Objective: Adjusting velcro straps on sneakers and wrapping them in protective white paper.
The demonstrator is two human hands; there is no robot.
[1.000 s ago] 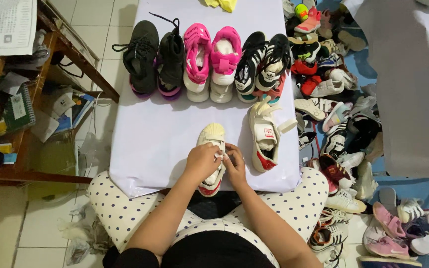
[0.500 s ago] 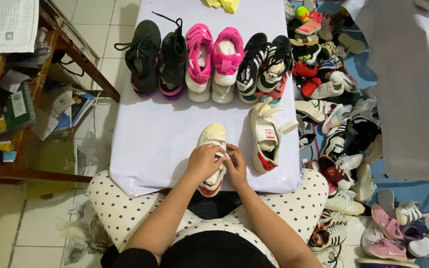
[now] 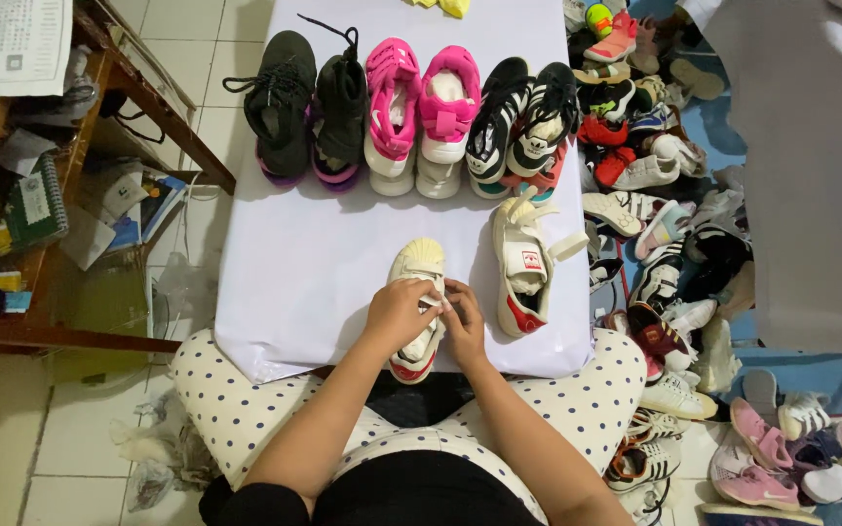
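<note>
**Both hands on 1 cream sneaker, near edge of the white sheet**

- Cream sneaker (image 3: pixel 417 304), rubber shell toe pointing far, red heel patch pointing near. It lies on the white sheet (image 3: pixel 304 263) close to the near edge, just ahead of the seated person's knees, so it is within easy reach of both arms.
- Left hand (image 3: pixel 397 314) curls over the shoe's left side and top, closed around the upper. Right hand (image 3: pixel 464 321) meets it from the right, fingertips pinched at the strap area near the shoe's middle. The 2 hands touch over the shoe. Exactly what the fingertips pinch is hidden by the hands.
- Matching sneaker (image 3: pixel 523 265) lies just to the right, apart from the hands, toe far, its straps flung open and 1 strap end sticking out to the right. Left loose, it reads as the unworked half of the pair.
- Far row on the sheet, 3 pairs set side by side, toes near: black lace-up pair (image 3: pixel 309 107) at left, pink pair (image 3: pixel 423 112) in the middle, black-and-white striped pair (image 3: pixel 523 122) at right. Paired and squared, they look sorted.
- Right of the sheet, on the floor: a loose heap of mixed shoes (image 3: pixel 674 224), unpaired, running from far to near.
- Left: a wooden shelf (image 3: pixel 46 195) with books and papers, and tiled floor (image 3: pixel 80 438).
- Polka-dot trousers (image 3: pixel 246 399) frame the near edge.
</note>
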